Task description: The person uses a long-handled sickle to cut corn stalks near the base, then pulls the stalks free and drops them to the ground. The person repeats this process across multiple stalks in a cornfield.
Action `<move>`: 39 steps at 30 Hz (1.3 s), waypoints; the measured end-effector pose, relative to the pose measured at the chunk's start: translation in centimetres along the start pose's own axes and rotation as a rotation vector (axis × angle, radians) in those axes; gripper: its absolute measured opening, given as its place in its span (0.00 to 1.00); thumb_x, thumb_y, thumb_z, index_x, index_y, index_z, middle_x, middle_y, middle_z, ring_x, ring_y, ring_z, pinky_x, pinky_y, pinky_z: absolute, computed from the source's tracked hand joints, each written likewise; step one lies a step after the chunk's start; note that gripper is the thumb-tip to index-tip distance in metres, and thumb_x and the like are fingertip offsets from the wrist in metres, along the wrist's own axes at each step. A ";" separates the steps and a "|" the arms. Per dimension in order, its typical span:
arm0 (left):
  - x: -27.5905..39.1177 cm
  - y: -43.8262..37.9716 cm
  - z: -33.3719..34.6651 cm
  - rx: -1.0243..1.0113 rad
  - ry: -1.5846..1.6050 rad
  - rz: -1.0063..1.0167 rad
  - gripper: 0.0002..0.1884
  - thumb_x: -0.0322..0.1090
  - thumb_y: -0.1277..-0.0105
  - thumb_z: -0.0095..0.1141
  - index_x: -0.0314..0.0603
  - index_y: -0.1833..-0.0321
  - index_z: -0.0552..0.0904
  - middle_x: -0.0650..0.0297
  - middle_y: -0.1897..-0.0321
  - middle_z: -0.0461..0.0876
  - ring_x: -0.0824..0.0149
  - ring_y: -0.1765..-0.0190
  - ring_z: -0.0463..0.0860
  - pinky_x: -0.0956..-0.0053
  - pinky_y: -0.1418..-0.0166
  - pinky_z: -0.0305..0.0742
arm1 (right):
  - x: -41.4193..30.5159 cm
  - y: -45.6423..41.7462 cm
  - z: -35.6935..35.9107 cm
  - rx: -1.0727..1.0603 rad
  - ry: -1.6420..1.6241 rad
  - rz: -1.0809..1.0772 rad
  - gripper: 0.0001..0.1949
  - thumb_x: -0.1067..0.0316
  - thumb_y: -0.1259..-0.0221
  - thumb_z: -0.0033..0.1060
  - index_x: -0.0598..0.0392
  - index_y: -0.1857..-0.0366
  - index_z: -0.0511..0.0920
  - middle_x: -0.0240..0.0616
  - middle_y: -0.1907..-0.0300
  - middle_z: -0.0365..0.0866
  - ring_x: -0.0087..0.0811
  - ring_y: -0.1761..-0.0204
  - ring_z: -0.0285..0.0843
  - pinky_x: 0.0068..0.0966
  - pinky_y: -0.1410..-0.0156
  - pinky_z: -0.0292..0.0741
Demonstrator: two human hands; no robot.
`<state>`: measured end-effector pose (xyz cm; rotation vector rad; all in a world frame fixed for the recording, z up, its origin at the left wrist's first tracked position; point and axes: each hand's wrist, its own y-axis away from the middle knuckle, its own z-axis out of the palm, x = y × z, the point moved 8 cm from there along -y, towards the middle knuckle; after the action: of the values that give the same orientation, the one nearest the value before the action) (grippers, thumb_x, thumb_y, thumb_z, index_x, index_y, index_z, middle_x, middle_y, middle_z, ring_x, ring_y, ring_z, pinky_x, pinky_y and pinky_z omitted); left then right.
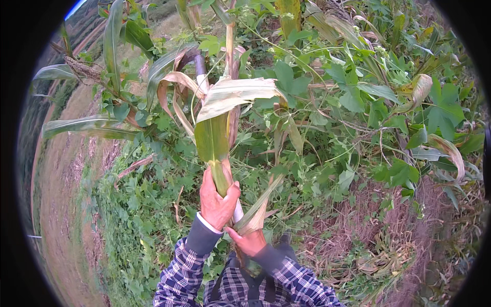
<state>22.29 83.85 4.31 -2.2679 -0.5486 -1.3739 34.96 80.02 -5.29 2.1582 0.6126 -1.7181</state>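
My left hand (218, 199) is closed around a maize stalk (230, 50) and the green base of a broad maize leaf (212, 138). That leaf rises from the fist, and its dry, pale tip folds over to the right. Just below, my right hand (248, 241) pinches a partly dried husk or leaf (257, 218) at the lower part of the stalk, its green strip slanting up to the right. A whitish piece of stalk or husk shows between the two hands. Whether an ear sits inside my grip is hidden by my fingers.
Climbing vines with lobed leaves (353, 92) tangle through maize plants on the right. Another maize plant with a dry tassel (82, 69) leans in at the left. Dry brown stems (356, 215) and a heap of pulled husks (378, 261) lie at lower right. Low green vines (130, 215) cover the ground at left.
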 end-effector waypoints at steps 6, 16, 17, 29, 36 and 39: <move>2.5 -2.1 -5.0 0.093 0.025 0.202 0.27 0.23 0.45 0.53 0.33 0.39 0.68 0.57 0.54 0.80 0.68 0.52 0.79 0.77 0.51 0.74 | 2.9 1.0 -2.7 -0.066 -0.004 0.180 0.30 0.50 0.57 0.77 0.63 0.58 0.72 0.39 0.67 0.81 0.32 0.66 0.80 0.29 0.58 0.77; 3.5 -2.0 -22.1 0.275 -0.300 0.262 0.18 0.24 0.47 0.57 0.35 0.51 0.75 0.59 0.64 0.80 0.69 0.64 0.79 0.73 0.58 0.74 | 13.2 20.5 -12.4 0.017 0.528 0.529 0.28 0.44 0.51 0.69 0.62 0.63 0.72 0.53 0.73 0.79 0.51 0.68 0.81 0.39 0.63 0.76; 2.3 -0.9 -23.2 0.238 -0.332 0.192 0.17 0.24 0.47 0.58 0.35 0.52 0.76 0.59 0.64 0.80 0.68 0.64 0.79 0.73 0.57 0.74 | 13.5 23.2 -13.5 0.044 0.550 0.548 0.26 0.46 0.51 0.69 0.61 0.63 0.73 0.52 0.73 0.79 0.51 0.68 0.81 0.40 0.62 0.76; -14.7 14.4 -33.1 0.304 -0.291 -0.055 0.10 0.28 0.51 0.61 0.34 0.66 0.80 0.64 0.80 0.77 0.72 0.75 0.75 0.73 0.69 0.72 | 13.8 27.2 -19.8 -0.114 0.899 0.398 0.17 0.52 0.51 0.64 0.53 0.67 0.72 0.46 0.80 0.79 0.51 0.73 0.80 0.45 0.63 0.75; -14.8 18.3 -39.3 0.426 -0.989 0.109 0.14 0.29 0.50 0.58 0.37 0.58 0.80 0.53 0.68 0.81 0.55 0.64 0.81 0.64 0.58 0.74 | -2.3 12.4 -20.3 -0.447 1.341 -0.159 0.15 0.59 0.56 0.67 0.46 0.67 0.71 0.34 0.75 0.76 0.38 0.76 0.79 0.36 0.73 0.72; -12.6 19.2 -40.2 0.514 -0.742 0.036 0.16 0.23 0.48 0.55 0.35 0.54 0.79 0.56 0.71 0.78 0.63 0.67 0.79 0.70 0.62 0.71 | -7.3 6.5 -17.0 -0.461 1.473 -0.509 0.15 0.61 0.56 0.67 0.46 0.67 0.70 0.31 0.76 0.72 0.33 0.76 0.78 0.31 0.72 0.73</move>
<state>-2.05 44.52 6.77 -2.2535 -0.9497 -0.2606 51.13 81.83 5.62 2.6392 1.7307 0.2907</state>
